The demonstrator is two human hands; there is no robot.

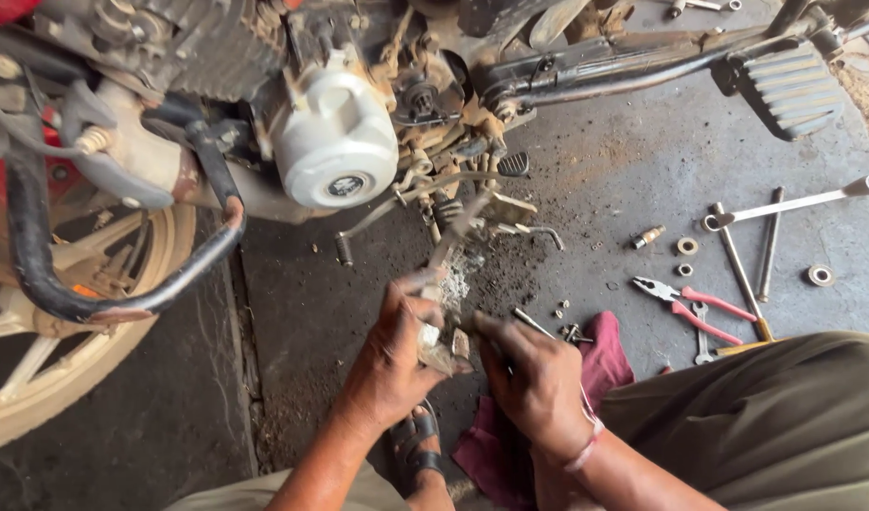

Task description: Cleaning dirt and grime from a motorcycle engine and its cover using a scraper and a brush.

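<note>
My left hand is closed around a small dirty metal part, held low over the grey floor. My right hand meets it from the right and grips a thin metal tool whose shaft sticks out up and to the right. Both hands work just below the underside of a motorcycle engine with its white round cover. A grimy lever and spring assembly hangs from the engine directly above my hands.
A maroon rag lies under my right wrist. Pink-handled pliers, spanners, long rods, washers and a brass fitting are scattered at right. A black crash guard and cream wheel stand left; footrest top right.
</note>
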